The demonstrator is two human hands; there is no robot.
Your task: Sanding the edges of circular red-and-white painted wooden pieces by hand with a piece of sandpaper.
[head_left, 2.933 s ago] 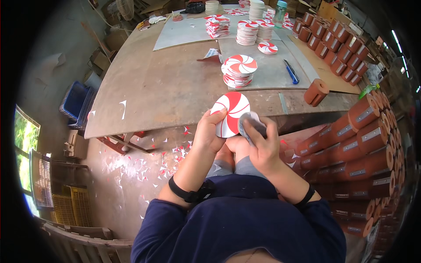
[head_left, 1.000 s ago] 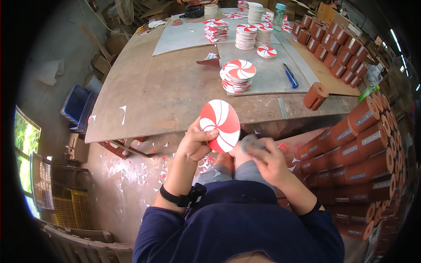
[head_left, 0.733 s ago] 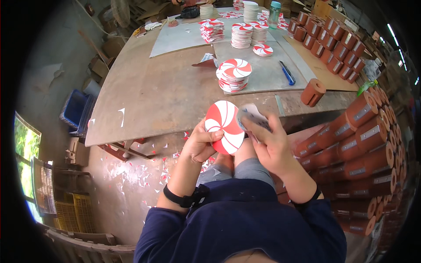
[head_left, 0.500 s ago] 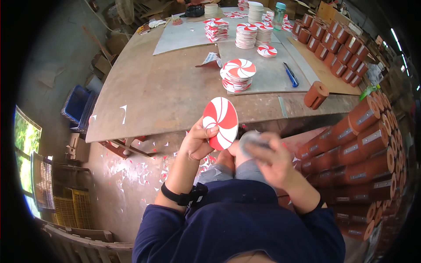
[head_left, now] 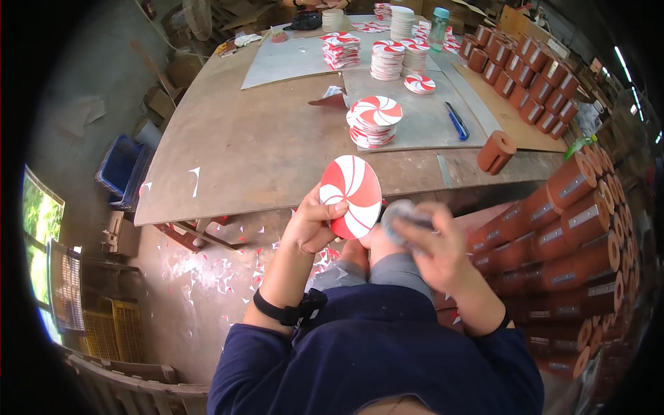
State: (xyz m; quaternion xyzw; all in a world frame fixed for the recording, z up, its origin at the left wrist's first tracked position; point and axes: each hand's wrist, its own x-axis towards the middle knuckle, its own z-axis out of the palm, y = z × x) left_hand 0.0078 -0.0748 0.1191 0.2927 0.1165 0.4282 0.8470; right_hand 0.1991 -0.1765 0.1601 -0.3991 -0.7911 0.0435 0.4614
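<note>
My left hand (head_left: 317, 220) grips a round disc (head_left: 353, 190) with a red and white swirl, its thumb on the patterned face. Beside the disc's right edge, my right hand (head_left: 432, 245) is closed on a round grey pad-like thing (head_left: 400, 220), smeared by motion, so its kind is unclear. Both hands are over my lap, in front of the table edge. A short stack of swirl discs (head_left: 374, 123) stands on the table just beyond them.
A blue utility knife (head_left: 457, 121) and a brown slotted cylinder (head_left: 496, 151) lie right on the table (head_left: 242, 138). More disc stacks (head_left: 387, 60) stand farther back. Piled brown cylinders (head_left: 553, 235) crowd my right side. Paper scraps (head_left: 214, 273) litter the floor.
The disc in my left hand has turned to face me a little more. My right hand, with the grey thing, has shifted slightly and is still blurred.
</note>
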